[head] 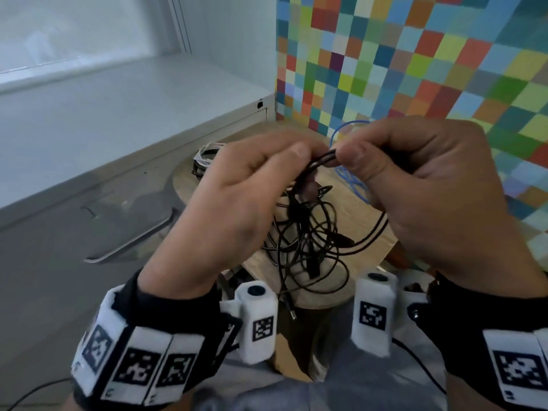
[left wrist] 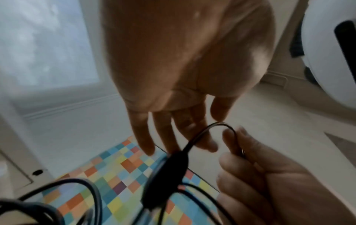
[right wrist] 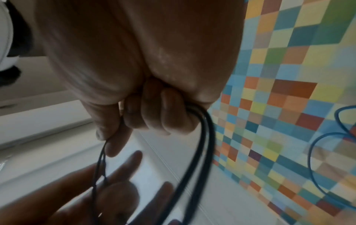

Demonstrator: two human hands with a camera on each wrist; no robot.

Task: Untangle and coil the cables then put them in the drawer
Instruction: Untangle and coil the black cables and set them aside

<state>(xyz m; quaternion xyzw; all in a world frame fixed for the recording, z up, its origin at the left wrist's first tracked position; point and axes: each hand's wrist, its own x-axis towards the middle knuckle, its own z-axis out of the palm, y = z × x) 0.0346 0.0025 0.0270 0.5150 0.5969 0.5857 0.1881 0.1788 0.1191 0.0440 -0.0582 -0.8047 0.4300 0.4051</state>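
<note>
I see the round wooden table (head: pixel 353 203) carrying the black cable tangle (head: pixel 308 232) near its front edge, its loops hanging from my hands with no clear long axis. My right hand (head: pixel 430 188) is closed, fingers curled around doubled black strands. My left hand (head: pixel 237 185) has straight fingers, only touching the strands. A blue cable (head: pixel 353 182) lies at the far edge, a white coil (head: pixel 204 157) at the left edge.
</note>
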